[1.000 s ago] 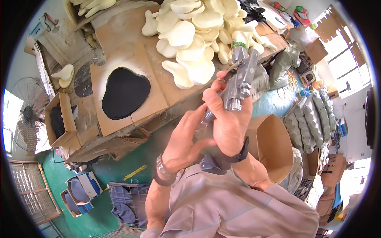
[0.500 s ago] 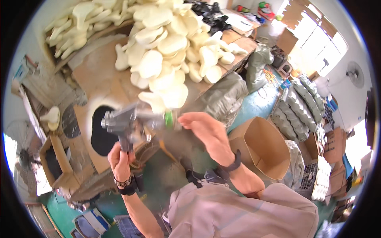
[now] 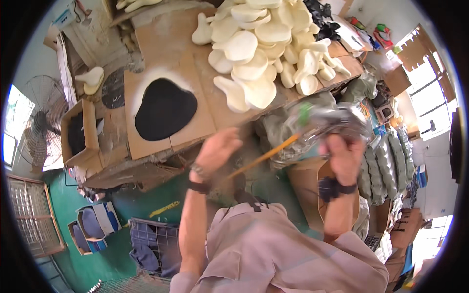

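A metal spray gun (image 3: 344, 122) with a green part at one end is in my right hand (image 3: 344, 156), whose fingers are wrapped round it; motion smears it. The gun is over grey plastic sacks, right of the bench. A yellow hose (image 3: 273, 152) slants from near the gun down toward my legs. My left hand (image 3: 220, 149) hangs by the bench's front edge, fingers loosely curled, slightly blurred, with nothing seen in them. Beyond it a black rounded pad (image 3: 166, 110) lies flat on cardboard (image 3: 202, 107), ringed by pale overspray.
Cream saddle-shaped foam pieces (image 3: 259, 53) are heaped on the bench; one foam piece (image 3: 93, 80) lies apart at left. An open carton (image 3: 80, 132) with black sheets stands left of the pad. A large carton (image 3: 305, 190) is by my right arm, a wire cart (image 3: 156, 244) at lower left.
The spray gun has passed from my left hand to my right and swung right, away from the black pad. My left hand has moved right, and the view has shifted left.
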`<state>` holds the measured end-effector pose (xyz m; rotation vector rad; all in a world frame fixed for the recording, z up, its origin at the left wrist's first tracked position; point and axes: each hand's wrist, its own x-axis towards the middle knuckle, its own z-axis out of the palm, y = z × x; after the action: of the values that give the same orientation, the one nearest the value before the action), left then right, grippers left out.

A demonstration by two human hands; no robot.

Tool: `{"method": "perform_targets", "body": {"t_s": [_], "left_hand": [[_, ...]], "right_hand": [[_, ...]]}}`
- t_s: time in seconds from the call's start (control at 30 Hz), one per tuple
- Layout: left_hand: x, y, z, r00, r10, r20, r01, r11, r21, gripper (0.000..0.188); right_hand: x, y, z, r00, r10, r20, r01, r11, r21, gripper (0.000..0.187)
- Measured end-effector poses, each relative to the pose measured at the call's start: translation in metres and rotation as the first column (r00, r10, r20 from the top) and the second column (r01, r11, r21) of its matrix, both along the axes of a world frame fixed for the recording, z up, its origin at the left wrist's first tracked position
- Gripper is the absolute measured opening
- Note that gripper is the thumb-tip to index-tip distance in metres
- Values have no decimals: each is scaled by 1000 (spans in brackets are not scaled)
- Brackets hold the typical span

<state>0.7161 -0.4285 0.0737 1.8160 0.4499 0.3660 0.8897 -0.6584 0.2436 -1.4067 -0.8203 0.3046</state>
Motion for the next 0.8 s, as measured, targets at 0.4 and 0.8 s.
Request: {"method": "perform_targets", "body": {"t_s": [0.4, 0.8], "left_hand": [[-265, -46, -203, 663, 592, -457, -744, 455, -489, 33], [-306, -143, -379, 740, 259, -621, -672, 335, -661, 35]], "right_hand": [[9, -133, 13, 847, -504, -166, 438, 841, -317, 27], [10, -102, -36, 961, -233, 146, 269, 911, -313, 45]]}}
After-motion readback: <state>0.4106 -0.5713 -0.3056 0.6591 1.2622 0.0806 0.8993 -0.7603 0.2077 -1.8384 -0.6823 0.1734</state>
